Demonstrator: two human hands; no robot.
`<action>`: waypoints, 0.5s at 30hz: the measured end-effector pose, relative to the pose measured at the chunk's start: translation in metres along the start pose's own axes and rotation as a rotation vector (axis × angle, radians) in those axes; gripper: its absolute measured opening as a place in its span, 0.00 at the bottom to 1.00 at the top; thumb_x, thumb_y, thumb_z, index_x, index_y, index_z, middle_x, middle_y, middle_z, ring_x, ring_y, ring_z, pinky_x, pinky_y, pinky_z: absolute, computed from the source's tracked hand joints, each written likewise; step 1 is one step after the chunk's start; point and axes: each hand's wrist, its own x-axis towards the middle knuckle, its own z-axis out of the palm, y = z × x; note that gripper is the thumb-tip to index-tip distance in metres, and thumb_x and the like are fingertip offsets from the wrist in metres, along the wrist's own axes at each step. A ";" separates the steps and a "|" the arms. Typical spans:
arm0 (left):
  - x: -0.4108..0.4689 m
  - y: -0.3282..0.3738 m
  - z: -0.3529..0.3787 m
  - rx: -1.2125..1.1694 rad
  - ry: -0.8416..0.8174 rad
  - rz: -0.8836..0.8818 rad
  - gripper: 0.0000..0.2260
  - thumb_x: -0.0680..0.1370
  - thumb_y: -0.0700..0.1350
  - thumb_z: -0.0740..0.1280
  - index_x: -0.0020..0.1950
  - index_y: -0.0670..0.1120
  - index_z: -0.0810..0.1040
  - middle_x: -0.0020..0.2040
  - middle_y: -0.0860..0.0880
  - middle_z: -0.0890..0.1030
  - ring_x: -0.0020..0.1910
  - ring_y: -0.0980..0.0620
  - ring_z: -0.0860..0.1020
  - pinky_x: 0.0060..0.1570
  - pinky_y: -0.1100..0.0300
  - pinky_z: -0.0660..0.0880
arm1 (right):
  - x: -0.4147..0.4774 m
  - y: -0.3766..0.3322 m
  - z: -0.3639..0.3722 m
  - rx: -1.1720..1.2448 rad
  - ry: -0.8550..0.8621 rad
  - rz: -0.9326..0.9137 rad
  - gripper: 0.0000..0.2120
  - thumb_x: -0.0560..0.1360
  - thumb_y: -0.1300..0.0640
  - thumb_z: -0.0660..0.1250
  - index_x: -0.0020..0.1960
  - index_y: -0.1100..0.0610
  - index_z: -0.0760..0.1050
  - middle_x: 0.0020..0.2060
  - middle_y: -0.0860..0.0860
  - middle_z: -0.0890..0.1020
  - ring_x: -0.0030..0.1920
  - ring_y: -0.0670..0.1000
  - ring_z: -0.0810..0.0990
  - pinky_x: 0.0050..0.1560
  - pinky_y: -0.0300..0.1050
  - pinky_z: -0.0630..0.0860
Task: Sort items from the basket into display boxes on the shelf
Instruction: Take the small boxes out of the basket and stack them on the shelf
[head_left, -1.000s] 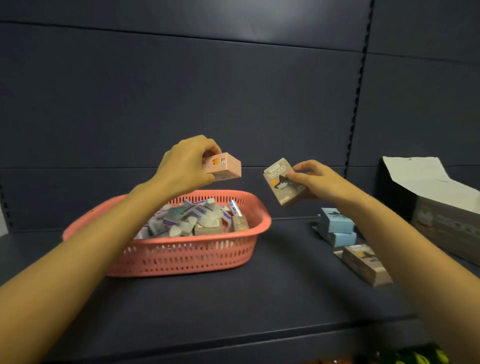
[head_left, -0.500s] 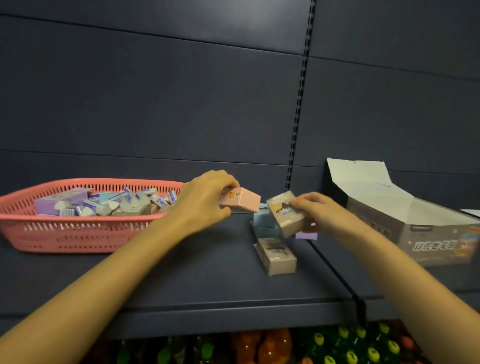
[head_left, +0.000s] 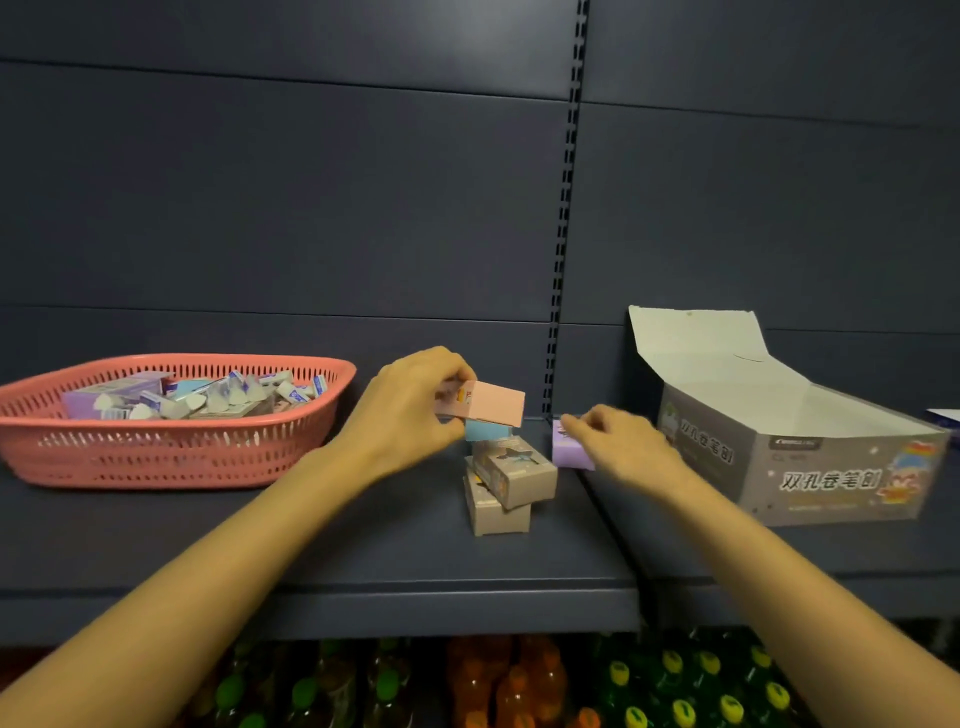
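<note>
— How far along are we?

— Barely started. The basket (head_left: 171, 457) is heaped, and I see nothing in the display box (head_left: 841, 467). A few boxes sit piled on the shelf (head_left: 363, 545) between them.

— Your hands?

— My left hand (head_left: 410, 405) pinches the pink box (head_left: 493, 408) over that pile. My right hand (head_left: 618, 441) touches the purple box (head_left: 569, 452), but I can't tell its grip.
</note>
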 end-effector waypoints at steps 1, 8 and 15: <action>0.004 0.007 0.005 -0.004 -0.026 0.014 0.13 0.68 0.39 0.72 0.52 0.44 0.77 0.52 0.48 0.80 0.50 0.51 0.77 0.50 0.56 0.78 | 0.000 0.005 -0.014 0.028 0.032 -0.005 0.15 0.77 0.41 0.56 0.49 0.51 0.73 0.53 0.51 0.79 0.54 0.55 0.76 0.58 0.50 0.73; 0.039 0.061 0.050 0.051 -0.199 0.197 0.11 0.70 0.44 0.69 0.52 0.47 0.75 0.53 0.51 0.76 0.50 0.52 0.74 0.47 0.55 0.74 | -0.001 0.031 -0.079 0.104 0.226 -0.043 0.09 0.78 0.47 0.59 0.50 0.50 0.74 0.48 0.48 0.77 0.52 0.53 0.76 0.56 0.52 0.73; 0.058 0.097 0.096 0.323 -0.441 0.417 0.13 0.75 0.41 0.64 0.59 0.45 0.71 0.58 0.47 0.72 0.57 0.48 0.72 0.42 0.57 0.65 | 0.000 0.039 -0.086 0.048 0.253 -0.037 0.10 0.77 0.49 0.59 0.50 0.50 0.76 0.47 0.47 0.78 0.51 0.53 0.76 0.54 0.51 0.75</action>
